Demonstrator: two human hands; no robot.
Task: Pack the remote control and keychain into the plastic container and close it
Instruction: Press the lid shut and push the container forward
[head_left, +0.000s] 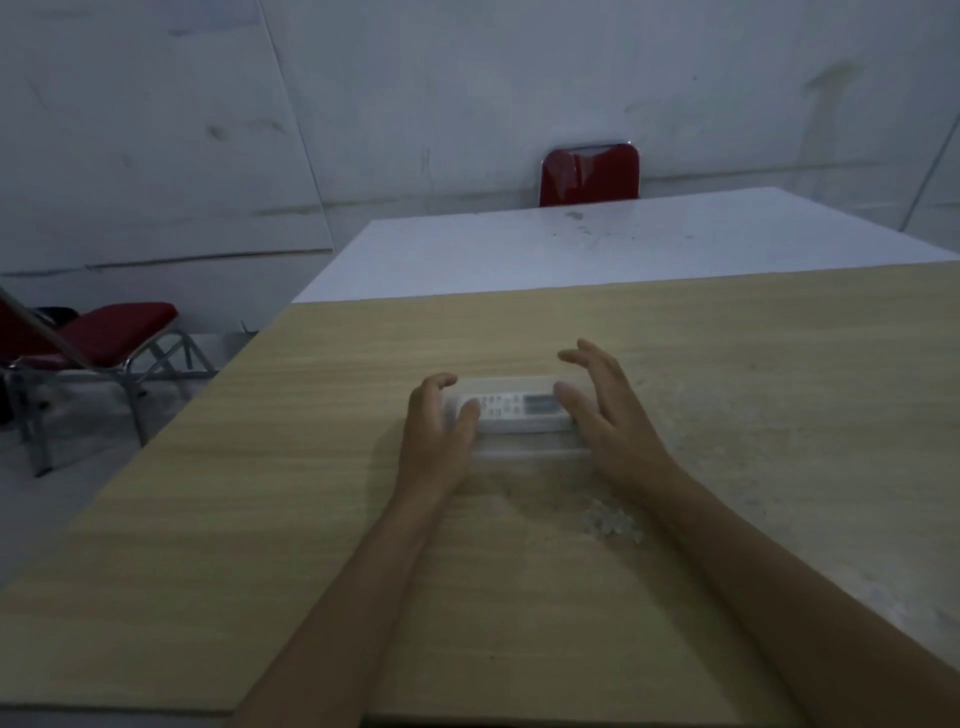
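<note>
Remote control, white, apparently inside clear plastic container.

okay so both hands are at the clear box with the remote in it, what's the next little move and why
Probably reach the right hand back for the small clear beaded keychain, which lies on the light wood-grain table outside the box. The white rectangular remote control already sits in the clear plastic container, steadied by the left hand. Whether a lid is on is unclear.
</note>
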